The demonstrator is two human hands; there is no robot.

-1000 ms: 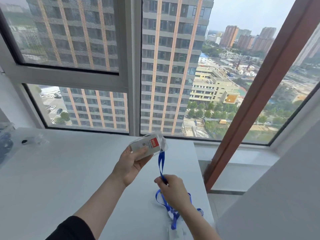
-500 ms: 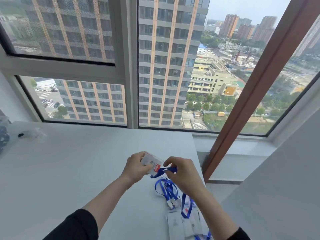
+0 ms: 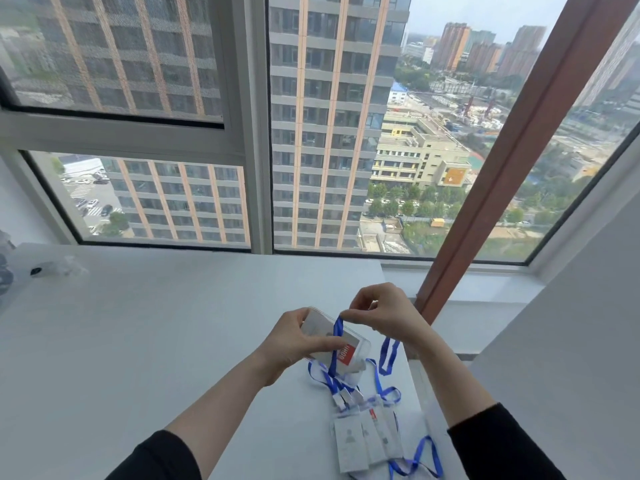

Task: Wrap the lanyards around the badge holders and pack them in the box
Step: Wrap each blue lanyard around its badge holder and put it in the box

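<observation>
Right now my left hand (image 3: 289, 344) grips the badge holder (image 3: 317, 329), thumb laid on its face and fingers curled behind. I judge that this braces the card flat and steady for winding. My right hand (image 3: 384, 311), just beside the left and slightly beyond it, pinches the blue lanyard (image 3: 336, 336) between thumb and forefinger and holds it taut above the holder's far edge. That tension, I think, is what lets the strap lie flat instead of twisting.

From the pinch the strap runs toward me across the holder's face, crossing it the short way. The slack loop (image 3: 388, 353) hangs below my right wrist.

The holder is lifted off the table (image 3: 138, 341) and tilted. Its long axis runs from far-left to near-right, with the red-printed end pointing down toward my right forearm.

Nearer to me, below both hands, the other badge holders (image 3: 349, 445) lie fanned in a pile, their straps loose around them. No box is in sight. Wrapping looks barely begun.
</observation>
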